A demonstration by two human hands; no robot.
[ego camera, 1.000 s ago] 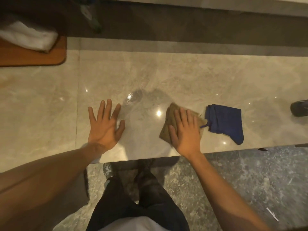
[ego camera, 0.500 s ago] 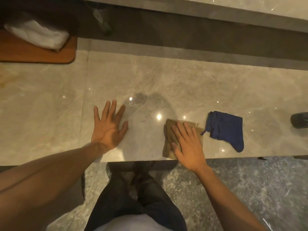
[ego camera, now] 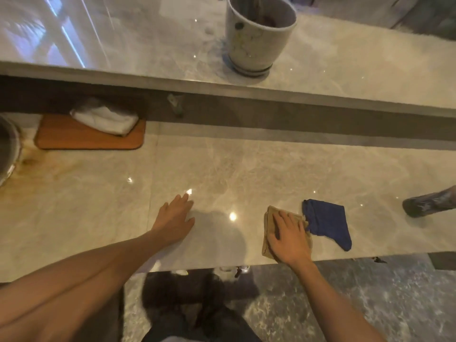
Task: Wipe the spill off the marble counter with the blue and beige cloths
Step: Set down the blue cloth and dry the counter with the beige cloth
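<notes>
Nearest the camera, dark trousers (ego camera: 197, 324) and a speckled grey stone floor (ego camera: 345, 304) are seen below the front edge of the glossy beige marble tabletop (ego camera: 222, 169). Two bare forearms are extended from the lower corners of the view over that edge.

The right hand (ego camera: 288, 238) is laid palm down on the crumpled beige cloth (ego camera: 269, 233), which lies close to the front edge of the tabletop. The fingers are spread and pointed away from the body; the grip is flat and wide, pressed on the cloth rather than closed around it. Just beside it on the right, the dark blue cloth (ego camera: 328, 220) is spread loosely on the marble, its near corner touching or overlapping the beige one; which of the two cannot be told. It is held by neither hand.

The left hand (ego camera: 175, 218) is rested flat on bare marble, well apart from both cloths, with fingers together and nothing held. Between the hands a dull shadowed patch is visible; whether it is wet cannot be told.

Farther back on the left, an orange-brown wooden board (ego camera: 74, 139) carries a folded white towel (ego camera: 106, 117). A dark object (ego camera: 429, 203) is cut off at the right edge. On the raised marble ledge (ego camera: 345, 70) beyond, a pale ceramic plant pot (ego camera: 256, 38) is stood.
</notes>
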